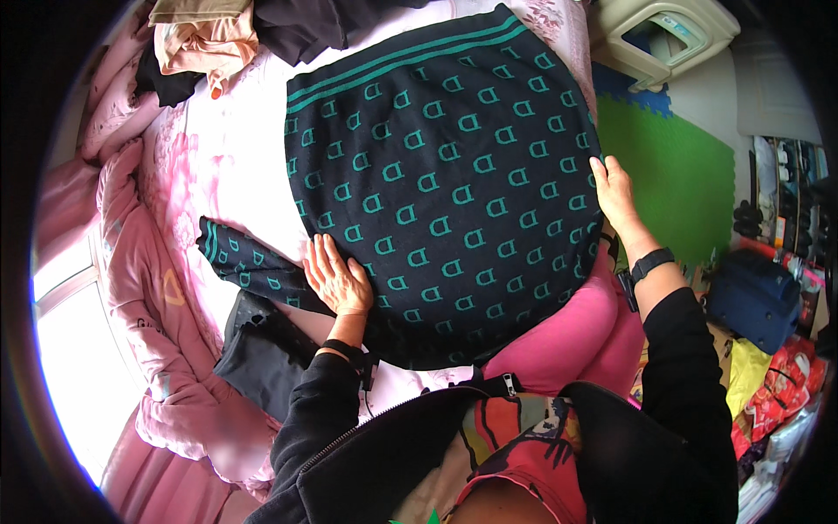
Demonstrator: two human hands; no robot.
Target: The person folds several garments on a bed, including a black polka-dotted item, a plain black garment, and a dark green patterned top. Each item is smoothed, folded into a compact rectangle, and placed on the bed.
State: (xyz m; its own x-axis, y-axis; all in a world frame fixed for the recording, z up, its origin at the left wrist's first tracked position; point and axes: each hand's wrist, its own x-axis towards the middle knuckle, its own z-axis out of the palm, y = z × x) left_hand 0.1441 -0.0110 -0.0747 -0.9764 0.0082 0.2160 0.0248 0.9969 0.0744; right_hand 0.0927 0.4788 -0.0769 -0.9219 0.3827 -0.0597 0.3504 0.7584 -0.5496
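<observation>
A black knit sweater (452, 190) with a green letter pattern lies spread over the bed in front of me. Its hem (406, 62), edged with two green stripes, points away from me. One sleeve (255, 262) sticks out to the left. Flat on the left side of the knit, beside that sleeve, rests my left hand (337, 275), palm down with its fingers extended. My right hand (612, 190) touches the sweater's right edge; some of its fingers are hidden, so I cannot tell whether it pinches the fabric. The sweater's end nearest me curves down by my pink-trousered legs (569, 321).
A floral bed sheet (229, 177) lies under the sweater. Black cloth (268, 360) is at the near left, beside a rumpled pink quilt (157, 314). Beige clothes (206, 39) and dark clothes (301, 26) lie at the far side. Right are green foam mats (668, 177) and a blue bag (753, 298).
</observation>
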